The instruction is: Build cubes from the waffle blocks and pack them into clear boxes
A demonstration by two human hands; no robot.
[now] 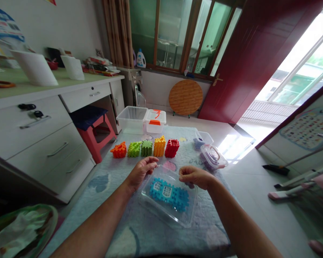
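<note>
The clear rectangular plastic container (153, 203) by my fingers (187, 175) is smooth and glossy, with light glinting on its edges. The bright blue notched plastic blocks (181, 199) showing through it look knobbly. Below the container, the blue-grey patterned cloth (123, 204) is soft and matt. Beyond it, the round brown tabletop (185, 96) looks like smooth wood; to its right, the pale floor (238, 179) shines.

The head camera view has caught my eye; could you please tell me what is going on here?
A person has both hands at a clear plastic box: the left hand and the right hand are at its far side. Blue blocks show through the plastic. Beyond, five block stacks stand in a row on the cloth, orange, two greens, yellow and red.
</note>
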